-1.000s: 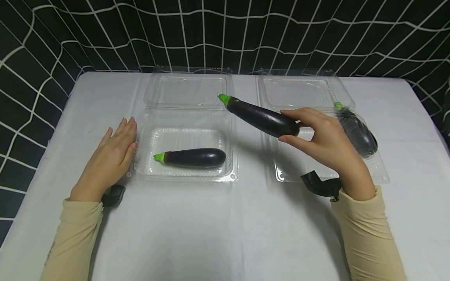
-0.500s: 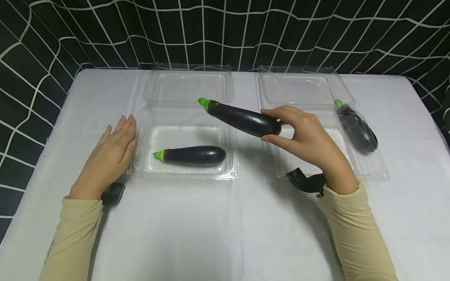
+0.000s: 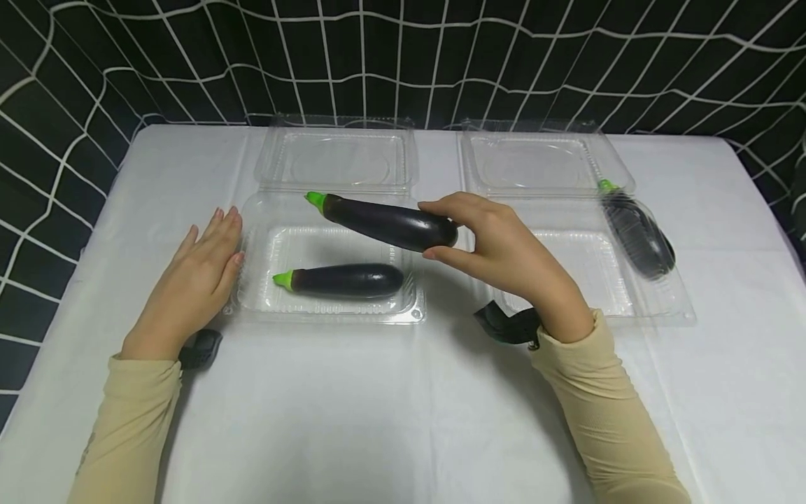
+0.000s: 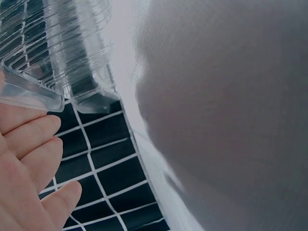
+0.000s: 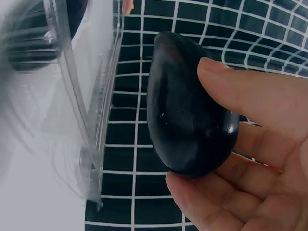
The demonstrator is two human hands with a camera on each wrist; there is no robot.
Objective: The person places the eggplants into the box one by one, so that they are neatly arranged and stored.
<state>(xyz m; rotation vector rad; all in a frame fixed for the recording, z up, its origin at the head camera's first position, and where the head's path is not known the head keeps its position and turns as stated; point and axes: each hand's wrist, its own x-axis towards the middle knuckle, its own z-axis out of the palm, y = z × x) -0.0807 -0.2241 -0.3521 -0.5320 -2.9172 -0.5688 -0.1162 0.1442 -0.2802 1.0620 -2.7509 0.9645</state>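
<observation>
Right hand (image 3: 504,241) had the held eggplant (image 3: 387,222) pinched by its fat end, thumb against fingers, raised over the left clamshell (image 3: 258,238); green stem pointed toward that clamshell's left side. Left hand (image 3: 192,280) was released, fingers straight, right at the left clamshell's left rim. Second eggplant (image 3: 349,281) lay in the left clamshell, stem left too. Clear lid (image 3: 336,159) was folded back on its far side. Other clamshell (image 3: 585,266) sat just right of it. Third eggplant (image 3: 639,234) was well right of the left clamshell, seen through clear plastic; couldn't tell if inside. Left sleeve (image 3: 129,427), on the near-left side of the left clamshell, carried a faint marking (image 3: 86,448), too small to read. White cloth (image 3: 340,406) underneath, black-and-white grid backdrop (image 3: 415,42) behind.
</observation>
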